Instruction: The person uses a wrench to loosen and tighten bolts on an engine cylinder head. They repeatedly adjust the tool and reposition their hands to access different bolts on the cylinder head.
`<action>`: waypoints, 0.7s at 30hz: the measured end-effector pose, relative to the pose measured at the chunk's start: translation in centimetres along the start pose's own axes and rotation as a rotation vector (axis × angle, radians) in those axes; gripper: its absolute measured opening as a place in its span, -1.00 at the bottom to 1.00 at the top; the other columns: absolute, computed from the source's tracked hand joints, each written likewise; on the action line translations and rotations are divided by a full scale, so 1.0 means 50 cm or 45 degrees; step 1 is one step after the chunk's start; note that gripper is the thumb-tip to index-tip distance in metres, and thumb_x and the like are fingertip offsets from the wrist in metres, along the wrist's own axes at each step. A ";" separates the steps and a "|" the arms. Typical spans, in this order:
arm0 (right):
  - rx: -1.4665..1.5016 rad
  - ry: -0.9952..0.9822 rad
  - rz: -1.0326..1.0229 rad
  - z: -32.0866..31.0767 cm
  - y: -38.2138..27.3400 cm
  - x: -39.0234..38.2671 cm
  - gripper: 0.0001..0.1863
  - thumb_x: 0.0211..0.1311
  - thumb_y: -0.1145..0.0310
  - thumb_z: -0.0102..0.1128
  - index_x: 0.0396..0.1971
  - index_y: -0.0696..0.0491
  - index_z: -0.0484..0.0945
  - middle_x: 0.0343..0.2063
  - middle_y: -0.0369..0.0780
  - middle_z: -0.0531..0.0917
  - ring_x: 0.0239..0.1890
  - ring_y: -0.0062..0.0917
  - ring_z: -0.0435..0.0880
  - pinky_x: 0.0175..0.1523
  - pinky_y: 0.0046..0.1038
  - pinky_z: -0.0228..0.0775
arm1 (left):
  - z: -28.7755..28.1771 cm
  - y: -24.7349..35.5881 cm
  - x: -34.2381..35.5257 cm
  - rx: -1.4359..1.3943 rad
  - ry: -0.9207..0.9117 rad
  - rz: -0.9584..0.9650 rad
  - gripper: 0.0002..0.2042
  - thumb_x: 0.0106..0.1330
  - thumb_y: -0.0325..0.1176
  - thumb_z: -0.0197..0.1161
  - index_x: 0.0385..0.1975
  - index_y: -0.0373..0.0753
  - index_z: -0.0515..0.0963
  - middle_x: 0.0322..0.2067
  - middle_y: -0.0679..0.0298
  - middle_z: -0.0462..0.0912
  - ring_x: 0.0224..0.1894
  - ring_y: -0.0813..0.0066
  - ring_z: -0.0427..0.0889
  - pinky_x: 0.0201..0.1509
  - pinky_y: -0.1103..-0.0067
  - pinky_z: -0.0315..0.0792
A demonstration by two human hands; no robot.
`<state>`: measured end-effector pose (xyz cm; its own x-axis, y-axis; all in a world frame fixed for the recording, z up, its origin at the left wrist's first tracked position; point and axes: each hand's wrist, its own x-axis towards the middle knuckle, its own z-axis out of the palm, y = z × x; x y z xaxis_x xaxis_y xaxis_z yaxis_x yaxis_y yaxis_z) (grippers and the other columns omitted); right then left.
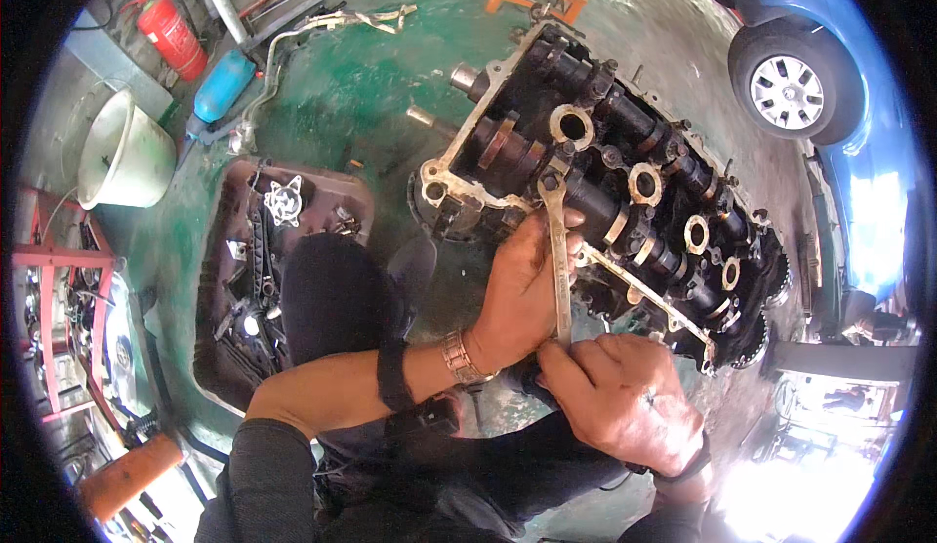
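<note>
The right grip (625, 392) was closed in a pinch on the lower end of a long wrench (559, 270), while the left grip (517, 289) lay along its upper shaft, fingertips showing past the far side; whether those fingers were clamped or only steadying it I could not tell. Beyond both grips, the wrench's upper end sat over a bolt on the cylinder head (652, 294), which spread ahead and to the right. If that end sat tilted or shallow on an oily bolt, it could have slipped and rounded the corners, and a hard pull could then have driven the left grip's knuckles into the metal edges just beside them. The head might also have rocked under an uneven push, its support being hidden. Its casting looked dark and greasy, edged with a pale, stained rail; smooth egg-shaped lobes lined the camshafts (586, 195), and blunt round collars (555, 123) stood up between them. Left of the left grip, past the knee, a brownish tray (322, 190) with rounded corners held blackened loose parts and a bright, scalloped metal disc (284, 201), above scuffed green floor (342, 84).
</note>
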<state>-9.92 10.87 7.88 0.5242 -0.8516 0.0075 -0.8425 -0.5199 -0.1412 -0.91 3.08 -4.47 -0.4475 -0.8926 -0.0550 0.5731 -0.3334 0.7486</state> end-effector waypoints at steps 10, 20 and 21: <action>0.227 -0.018 -0.160 0.019 -0.009 0.069 -0.81 -0.08 0.40 0.25 -0.44 0.07 0.44 -0.59 -0.23 0.51 -0.50 -0.42 0.63 -0.43 -0.37 0.47 | 0.000 -0.023 0.012 0.401 0.073 0.338 -0.70 0.30 -0.47 0.33 0.01 -0.31 0.49 -0.39 0.32 0.54 -0.39 0.64 0.48 -0.27 0.58 0.45; -0.013 0.226 -0.319 0.101 -0.028 0.191 -0.83 -0.17 0.37 0.22 -0.55 0.04 0.42 -0.67 -0.29 0.43 -0.63 -0.46 0.53 -0.58 -0.41 0.35 | 0.008 -0.064 0.025 0.175 0.073 0.373 -0.73 0.44 -0.29 0.25 0.05 -0.19 0.47 -0.47 0.42 0.51 -0.45 0.69 0.43 -0.37 0.61 0.34; -0.028 0.267 -0.337 0.109 -0.027 0.209 -0.83 -0.18 0.36 0.21 -0.55 0.03 0.42 -0.67 -0.31 0.40 -0.65 -0.49 0.51 -0.60 -0.44 0.32 | 0.009 -0.061 0.025 0.267 0.121 0.457 -0.72 0.44 -0.28 0.25 0.06 -0.18 0.47 -0.46 0.41 0.52 -0.43 0.69 0.43 -0.35 0.59 0.35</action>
<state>-2.66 3.05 2.76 0.6899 -0.6812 0.2449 -0.6844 -0.7240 -0.0859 -3.51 3.14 -6.52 -0.1740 -0.9682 0.1800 0.5245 0.0636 0.8490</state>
